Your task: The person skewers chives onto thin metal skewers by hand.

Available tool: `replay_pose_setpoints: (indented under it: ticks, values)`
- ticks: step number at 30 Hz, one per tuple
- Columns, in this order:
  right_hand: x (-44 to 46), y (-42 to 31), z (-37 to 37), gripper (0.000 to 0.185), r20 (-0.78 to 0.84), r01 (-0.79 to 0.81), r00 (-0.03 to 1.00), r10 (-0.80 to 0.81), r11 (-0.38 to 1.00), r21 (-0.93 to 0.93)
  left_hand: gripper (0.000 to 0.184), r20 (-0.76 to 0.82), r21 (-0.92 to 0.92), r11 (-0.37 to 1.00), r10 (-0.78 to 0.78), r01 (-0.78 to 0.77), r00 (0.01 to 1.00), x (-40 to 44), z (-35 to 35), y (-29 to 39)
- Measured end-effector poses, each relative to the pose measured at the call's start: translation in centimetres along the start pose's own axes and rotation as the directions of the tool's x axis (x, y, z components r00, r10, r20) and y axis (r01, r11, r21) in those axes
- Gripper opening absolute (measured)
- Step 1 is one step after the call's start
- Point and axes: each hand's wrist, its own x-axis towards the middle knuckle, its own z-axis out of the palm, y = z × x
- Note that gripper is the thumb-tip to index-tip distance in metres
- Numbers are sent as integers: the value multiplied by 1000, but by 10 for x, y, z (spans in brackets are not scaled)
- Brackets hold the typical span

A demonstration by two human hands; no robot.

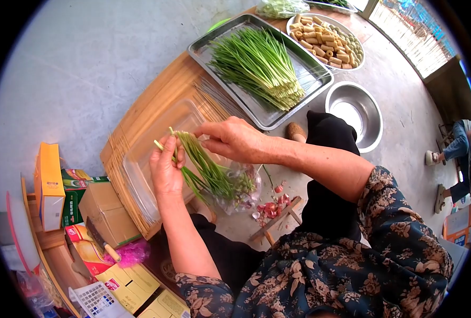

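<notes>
My left hand (pixel 167 165) is closed on a bunch of garlic chives (pixel 208 168), gripping it near the pale cut ends. The green leaves hang down toward my lap. My right hand (pixel 233 139) is beside it, fingers curled against the upper stalks; whether a skewer is between them is too small to tell. Under my hands lies a clear plastic tub (pixel 135 172) on the wooden table. Thin bamboo skewers (pixel 214 100) are spread near the metal tray (pixel 263 123), which holds a large pile of chives (pixel 259 66). A clear plastic bag (pixel 246 191) touches the hanging leaf ends.
A bowl of tan rolls (pixel 320 40) stands past the tray, with a steel basin (pixel 374 119) nearby. Cardboard boxes (pixel 105 204) and a wooden-handled knife (pixel 111 253) are at lower left. Reddish peelings (pixel 272 208) lie on the floor. Another person's legs (pixel 455 146) show at right.
</notes>
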Motion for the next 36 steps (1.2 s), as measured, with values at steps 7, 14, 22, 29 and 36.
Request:
replay_pose_setpoints:
  ticks: [7, 14, 22, 29, 36]
  values:
    - [3, 10, 2, 25, -29, 64, 997, -66, 997, -47, 24, -23, 182, 977, 118, -112, 993, 6, 6, -17]
    - [0, 2, -4, 24, -12, -42, 999, 42, 997, 61, 42, -92, 256, 957, 167, -139, 982, -1, 9, 4]
    - [-3, -5, -9, 23, 9, -47, 999, 47, 994, 100, 27, -35, 16, 990, 143, -143, 989, 3, 6, 1]
    - [-5, 1, -1, 25, 3, 65, 998, -66, 996, 68, 14, -32, -97, 990, 100, -103, 994, 3, 4, -1]
    - [-5, 0, -2, 25, 6, 63, 998, -63, 997, 43, 16, -35, -93, 985, 141, -144, 989, 1, 11, -1]
